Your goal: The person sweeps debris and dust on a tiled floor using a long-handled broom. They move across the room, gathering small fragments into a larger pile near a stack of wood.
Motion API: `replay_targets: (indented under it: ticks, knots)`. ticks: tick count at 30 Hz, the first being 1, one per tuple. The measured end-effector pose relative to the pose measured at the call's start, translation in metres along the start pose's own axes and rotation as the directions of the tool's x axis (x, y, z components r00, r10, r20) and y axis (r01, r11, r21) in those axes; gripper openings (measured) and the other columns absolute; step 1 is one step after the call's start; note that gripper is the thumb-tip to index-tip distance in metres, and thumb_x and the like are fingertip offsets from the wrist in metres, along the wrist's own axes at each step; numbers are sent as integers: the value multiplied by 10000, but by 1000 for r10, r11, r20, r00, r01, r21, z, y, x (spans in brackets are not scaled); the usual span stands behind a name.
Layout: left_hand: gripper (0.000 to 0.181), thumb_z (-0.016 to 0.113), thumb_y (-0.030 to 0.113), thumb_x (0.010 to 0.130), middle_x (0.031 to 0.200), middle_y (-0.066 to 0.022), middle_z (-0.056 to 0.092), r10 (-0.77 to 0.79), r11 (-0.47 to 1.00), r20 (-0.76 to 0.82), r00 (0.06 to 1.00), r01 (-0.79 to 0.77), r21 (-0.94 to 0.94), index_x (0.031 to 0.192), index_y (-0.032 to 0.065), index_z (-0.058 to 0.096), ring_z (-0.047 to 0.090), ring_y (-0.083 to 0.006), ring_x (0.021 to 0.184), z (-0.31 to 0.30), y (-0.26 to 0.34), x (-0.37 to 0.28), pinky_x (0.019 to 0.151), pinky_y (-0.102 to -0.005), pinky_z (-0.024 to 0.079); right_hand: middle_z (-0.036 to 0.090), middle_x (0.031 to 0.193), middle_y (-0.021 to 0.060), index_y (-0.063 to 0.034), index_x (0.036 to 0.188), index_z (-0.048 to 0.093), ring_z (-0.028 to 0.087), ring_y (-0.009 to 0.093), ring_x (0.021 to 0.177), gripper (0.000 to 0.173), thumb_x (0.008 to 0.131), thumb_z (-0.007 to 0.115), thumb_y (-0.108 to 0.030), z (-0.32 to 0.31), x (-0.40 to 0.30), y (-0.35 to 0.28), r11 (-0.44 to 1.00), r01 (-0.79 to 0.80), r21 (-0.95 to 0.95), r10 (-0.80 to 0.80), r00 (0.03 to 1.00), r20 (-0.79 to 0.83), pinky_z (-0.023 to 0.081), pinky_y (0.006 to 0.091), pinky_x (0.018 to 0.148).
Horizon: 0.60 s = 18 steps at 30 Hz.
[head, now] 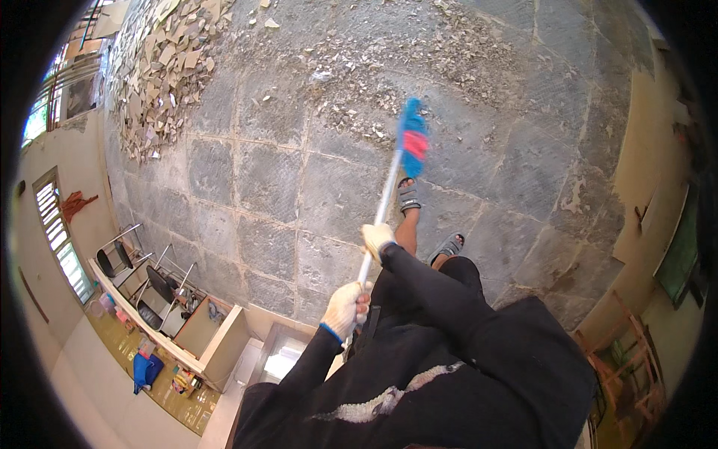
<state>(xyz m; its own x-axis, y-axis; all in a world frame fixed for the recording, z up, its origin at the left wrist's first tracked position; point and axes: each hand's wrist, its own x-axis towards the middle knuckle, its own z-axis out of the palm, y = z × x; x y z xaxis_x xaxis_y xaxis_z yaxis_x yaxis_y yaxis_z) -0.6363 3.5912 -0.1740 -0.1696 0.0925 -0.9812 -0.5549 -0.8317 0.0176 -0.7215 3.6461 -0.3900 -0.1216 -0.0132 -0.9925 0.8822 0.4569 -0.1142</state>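
Both my hands wear off-white work gloves and grip the white pole of a broom. My left hand (pixel 342 311) holds it near the upper end, by my waist, with bare fingertips showing. Further down the pole is my right hand (pixel 378 241). The broom (pixel 388 188) slants away from me, and its blue and red bristle head, blurred, is just beyond my sandalled foot. Small broken rubble (pixel 364 84) and dust lie on the floor (pixel 269 185) past and beside the broom head.
A heap of broken tile pieces (pixel 162 67) lies at the upper left. Metal-framed chairs (pixel 160 283) stand by a low counter (pixel 224 348) at the lower left. A wooden frame (pixel 634 359) is at the lower right, and a board (pixel 645 157) lies along the right side.
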Motion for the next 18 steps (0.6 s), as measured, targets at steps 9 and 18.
replay_targets:
  ticks: [9, 18]
  knots:
    - [96, 504, 261, 938, 619, 58, 371, 402, 906, -369, 838, -423, 27, 917, 169, 486, 347, -73, 455, 54, 16, 80, 379, -234, 274, 541, 537, 108, 17, 716, 570, 582, 244, 428, 369, 846, 551, -327, 84, 10, -125, 782, 591, -201, -417, 734, 536, 489, 373, 454]
    - [231, 502, 322, 967, 635, 53, 383, -323, 939, 123, 938, 301, 168, 1016, 97, 521, 327, -59, 465, 88, -32, 8, 415, -196, 281, 573, 594, 110, 61, 846, 595, 609, 256, 486, 358, 857, 610, -296, -128, -100, -30, 936, 328, 127, -305, 937, -170, 502, 380, 464]
